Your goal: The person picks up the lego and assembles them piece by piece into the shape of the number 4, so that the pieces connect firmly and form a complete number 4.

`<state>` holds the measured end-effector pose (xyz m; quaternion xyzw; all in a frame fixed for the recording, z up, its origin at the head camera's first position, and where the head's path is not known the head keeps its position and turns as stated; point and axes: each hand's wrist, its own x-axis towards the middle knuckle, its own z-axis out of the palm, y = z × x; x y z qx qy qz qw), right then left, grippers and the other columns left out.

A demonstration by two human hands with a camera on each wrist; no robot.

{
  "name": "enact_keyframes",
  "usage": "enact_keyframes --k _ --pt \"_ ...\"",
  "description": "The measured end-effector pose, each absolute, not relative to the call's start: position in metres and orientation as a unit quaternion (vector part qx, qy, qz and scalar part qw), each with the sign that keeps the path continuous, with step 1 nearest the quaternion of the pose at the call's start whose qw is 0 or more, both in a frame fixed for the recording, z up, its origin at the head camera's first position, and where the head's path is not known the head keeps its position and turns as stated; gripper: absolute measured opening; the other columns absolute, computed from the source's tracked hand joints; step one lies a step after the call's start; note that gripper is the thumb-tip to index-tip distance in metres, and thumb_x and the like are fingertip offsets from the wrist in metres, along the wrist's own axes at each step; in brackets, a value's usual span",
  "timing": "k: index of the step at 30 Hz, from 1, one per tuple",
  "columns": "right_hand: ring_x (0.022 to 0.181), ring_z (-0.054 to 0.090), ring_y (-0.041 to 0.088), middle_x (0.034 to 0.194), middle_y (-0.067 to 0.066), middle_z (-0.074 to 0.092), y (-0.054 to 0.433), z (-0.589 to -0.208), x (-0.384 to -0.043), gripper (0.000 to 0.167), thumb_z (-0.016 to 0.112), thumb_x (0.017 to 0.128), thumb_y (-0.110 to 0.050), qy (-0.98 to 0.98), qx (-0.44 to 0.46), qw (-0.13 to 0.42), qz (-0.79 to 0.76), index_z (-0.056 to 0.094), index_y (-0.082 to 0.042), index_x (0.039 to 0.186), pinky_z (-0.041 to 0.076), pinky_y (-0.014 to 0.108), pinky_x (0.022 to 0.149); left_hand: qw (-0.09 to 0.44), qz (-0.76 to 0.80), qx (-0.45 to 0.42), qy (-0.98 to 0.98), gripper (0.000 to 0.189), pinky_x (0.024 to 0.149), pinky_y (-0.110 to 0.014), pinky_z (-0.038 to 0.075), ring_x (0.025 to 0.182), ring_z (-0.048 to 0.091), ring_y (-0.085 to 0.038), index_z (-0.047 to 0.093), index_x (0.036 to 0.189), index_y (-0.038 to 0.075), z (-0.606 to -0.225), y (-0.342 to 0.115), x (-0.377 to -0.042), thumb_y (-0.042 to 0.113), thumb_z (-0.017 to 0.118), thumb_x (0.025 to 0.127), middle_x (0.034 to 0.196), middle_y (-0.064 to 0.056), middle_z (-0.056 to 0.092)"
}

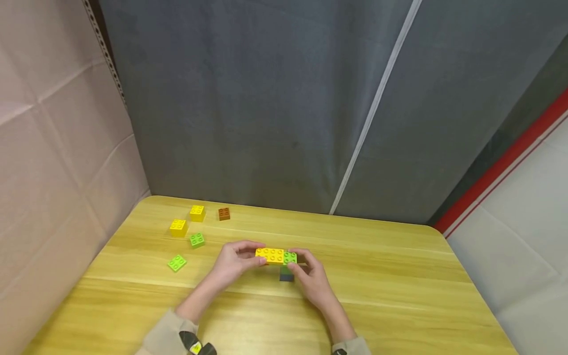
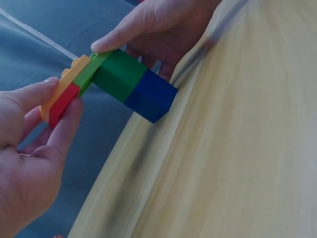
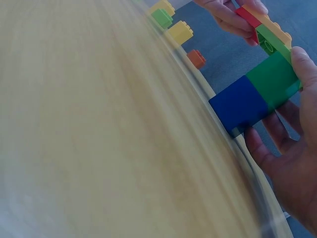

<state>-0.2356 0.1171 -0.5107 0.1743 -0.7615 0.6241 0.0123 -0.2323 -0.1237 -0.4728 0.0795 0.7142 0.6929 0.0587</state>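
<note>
Both hands hold one joined build of toy building bricks above the wooden table. Its top is a long yellow brick (image 1: pixel 269 255) beside light green studs (image 1: pixel 290 257). In the left wrist view, a red brick (image 2: pixel 63 103) lies under the yellow one, and a dark green brick (image 2: pixel 119 74) and a blue brick (image 2: pixel 151 95) are stacked below the light green piece. My left hand (image 1: pixel 232 261) pinches the yellow and red end between thumb and fingers. My right hand (image 1: pixel 314 280) grips the green end, thumb on the light green piece; some of its fingers are hidden behind the stack.
Left on the table (image 1: pixel 381 296) lie two yellow bricks (image 1: pixel 179 228), two light green bricks (image 1: pixel 177 263) and a small brown brick (image 1: pixel 224 214). A dark grey curtain (image 1: pixel 266 108) hangs behind the table's far edge.
</note>
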Motion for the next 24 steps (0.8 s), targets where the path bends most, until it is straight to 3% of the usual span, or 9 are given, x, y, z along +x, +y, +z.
enact_keyframes --k 5,11,24 --pt "0.104 0.063 0.028 0.117 0.007 0.067 0.116 -0.510 -0.235 0.029 0.065 0.101 -0.008 -0.758 0.171 0.009 0.630 0.064 -0.011 0.130 0.055 0.028 0.085 0.065 0.705 0.091 0.700 0.047 0.086 -0.031 0.058 0.106 0.071 -0.027 0.064 0.129 -0.008 -0.475 -0.126 -0.231 0.009 0.081 0.089 0.124 -0.020 0.068" --pt "0.104 0.062 0.030 0.116 0.008 0.067 0.113 -0.507 -0.233 0.029 0.063 0.101 -0.004 -0.763 0.159 0.015 0.626 0.063 -0.007 0.129 0.054 0.027 0.084 0.064 0.686 0.092 0.719 0.050 0.088 -0.030 0.058 0.113 0.068 -0.032 0.066 0.133 0.000 -0.471 -0.130 -0.229 0.015 0.083 0.088 0.129 -0.016 0.067" --pt "0.101 0.064 0.023 0.115 0.009 0.066 0.117 -0.513 -0.236 0.028 0.064 0.102 -0.011 -0.760 0.180 0.014 0.624 0.063 -0.009 0.131 0.055 0.028 0.084 0.008 0.617 0.084 0.782 0.050 0.093 -0.029 0.054 0.116 0.065 -0.029 0.067 0.132 0.001 -0.469 -0.157 -0.218 0.017 0.083 0.088 0.127 -0.011 0.070"
